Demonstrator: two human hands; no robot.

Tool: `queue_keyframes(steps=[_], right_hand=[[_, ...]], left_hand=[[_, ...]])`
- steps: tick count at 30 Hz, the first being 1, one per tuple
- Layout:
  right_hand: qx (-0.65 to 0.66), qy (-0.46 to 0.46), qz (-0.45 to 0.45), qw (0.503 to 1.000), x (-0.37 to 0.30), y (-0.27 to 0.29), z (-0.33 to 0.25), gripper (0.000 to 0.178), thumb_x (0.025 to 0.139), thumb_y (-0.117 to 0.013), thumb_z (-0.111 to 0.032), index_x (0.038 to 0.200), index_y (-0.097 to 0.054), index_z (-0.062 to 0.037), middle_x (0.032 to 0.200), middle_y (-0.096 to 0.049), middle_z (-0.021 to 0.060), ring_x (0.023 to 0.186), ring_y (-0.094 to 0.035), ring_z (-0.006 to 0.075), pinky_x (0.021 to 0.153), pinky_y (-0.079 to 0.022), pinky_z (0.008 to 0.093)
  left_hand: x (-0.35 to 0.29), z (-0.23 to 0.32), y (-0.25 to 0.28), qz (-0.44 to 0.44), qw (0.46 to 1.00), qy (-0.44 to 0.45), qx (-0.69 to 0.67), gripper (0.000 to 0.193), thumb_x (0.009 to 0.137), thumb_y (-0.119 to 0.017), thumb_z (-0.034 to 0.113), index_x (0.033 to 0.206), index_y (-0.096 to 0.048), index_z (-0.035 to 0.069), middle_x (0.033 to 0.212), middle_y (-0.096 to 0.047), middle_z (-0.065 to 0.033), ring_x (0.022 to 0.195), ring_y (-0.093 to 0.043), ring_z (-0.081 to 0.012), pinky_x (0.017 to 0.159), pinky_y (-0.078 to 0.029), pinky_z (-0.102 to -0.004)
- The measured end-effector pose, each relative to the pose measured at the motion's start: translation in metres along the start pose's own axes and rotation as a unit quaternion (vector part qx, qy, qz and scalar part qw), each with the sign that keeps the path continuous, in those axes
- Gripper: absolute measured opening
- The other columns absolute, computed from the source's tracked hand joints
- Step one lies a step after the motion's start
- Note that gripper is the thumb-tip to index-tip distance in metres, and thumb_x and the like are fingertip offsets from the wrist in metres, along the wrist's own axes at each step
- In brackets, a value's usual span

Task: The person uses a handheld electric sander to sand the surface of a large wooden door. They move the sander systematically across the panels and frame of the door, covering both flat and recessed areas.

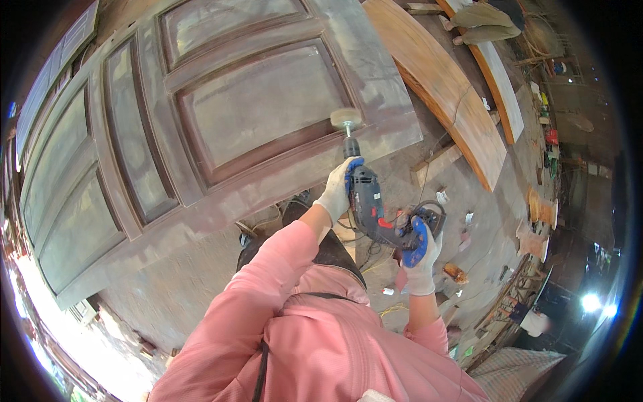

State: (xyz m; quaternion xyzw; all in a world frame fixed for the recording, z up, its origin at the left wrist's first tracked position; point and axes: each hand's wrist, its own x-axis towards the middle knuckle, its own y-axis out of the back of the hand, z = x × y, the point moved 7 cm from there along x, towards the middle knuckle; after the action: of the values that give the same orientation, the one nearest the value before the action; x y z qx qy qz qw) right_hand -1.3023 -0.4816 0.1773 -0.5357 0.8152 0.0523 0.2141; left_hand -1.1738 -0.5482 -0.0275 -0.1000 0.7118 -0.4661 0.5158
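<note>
A dark electric drill (368, 201) with a red switch is held between both my hands, pointing away from me. A round sanding wheel (345, 119) on its shaft is at the lower right corner of a recessed panel; whether it touches cannot be made out. My left hand (337, 189), in a white and blue glove, is closed round the drill's front behind the chuck. My right hand (423, 249), gloved alike, grips the rear handle. Below the wheel lies a large panelled wooden door (261, 100), its surface patchy grey and brown.
Long wooden planks (449, 100) lie beyond the door to the right, with a wooden block (435, 164) under one. A person's legs (485, 23) show at the far right. Cords and scraps litter the floor near my right hand. A checked cloth (516, 372) is at the lower right.
</note>
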Motion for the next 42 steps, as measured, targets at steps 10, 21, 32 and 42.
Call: queue_keyframes(steps=[10,21,32,42], right_hand=[[-0.19,0.029,-0.202,0.96,-0.082,-0.054,0.069,0.027,0.093,-0.059,0.003,0.12,-0.058,-0.0003,0.106,-0.066,0.0144,0.089,-0.067,0.0214,0.074,-0.056,0.0357],[-0.057,-0.074,-0.225,0.97,-0.12,-0.097,0.083,0.026,0.094,-0.058,0.001,0.119,-0.061,0.0038,0.11,-0.069,0.0128,0.085,-0.067,0.0177,0.074,-0.055,0.0317],[-0.076,-0.062,-0.257,0.962,-0.141,-0.108,0.082,0.022,0.095,-0.057,0.001,0.117,-0.061,0.002,0.111,-0.069,0.0174,0.086,-0.067,0.0201,0.074,-0.055,0.0326],[-0.033,-0.055,-0.17,0.983,-0.148,-0.076,0.061,0.028,0.093,-0.06,0.0,0.12,-0.062,0.0042,0.105,-0.069,0.0097,0.096,-0.065,0.0161,0.082,-0.053,0.0282]], left_hand=[[-0.137,0.049,0.105,0.023,0.991,-0.087,-0.095,0.03,0.097,-0.057,0.033,0.104,-0.068,0.006,0.095,-0.073,-0.0123,0.087,-0.07,-0.0271,0.084,-0.057,-0.0409],[-0.194,0.071,0.113,0.057,0.986,-0.131,-0.081,0.024,0.093,-0.064,0.033,0.096,-0.07,0.01,0.087,-0.073,-0.0074,0.076,-0.069,-0.0233,0.075,-0.058,-0.0381],[-0.201,0.068,0.147,0.04,0.98,-0.16,-0.115,0.026,0.097,-0.056,0.032,0.098,-0.068,0.009,0.088,-0.072,-0.0109,0.08,-0.069,-0.0288,0.08,-0.058,-0.0433],[-0.177,0.043,0.115,0.024,0.993,-0.09,-0.068,0.024,0.095,-0.062,0.033,0.093,-0.069,0.01,0.085,-0.072,-0.0078,0.076,-0.068,-0.0229,0.074,-0.056,-0.037]])
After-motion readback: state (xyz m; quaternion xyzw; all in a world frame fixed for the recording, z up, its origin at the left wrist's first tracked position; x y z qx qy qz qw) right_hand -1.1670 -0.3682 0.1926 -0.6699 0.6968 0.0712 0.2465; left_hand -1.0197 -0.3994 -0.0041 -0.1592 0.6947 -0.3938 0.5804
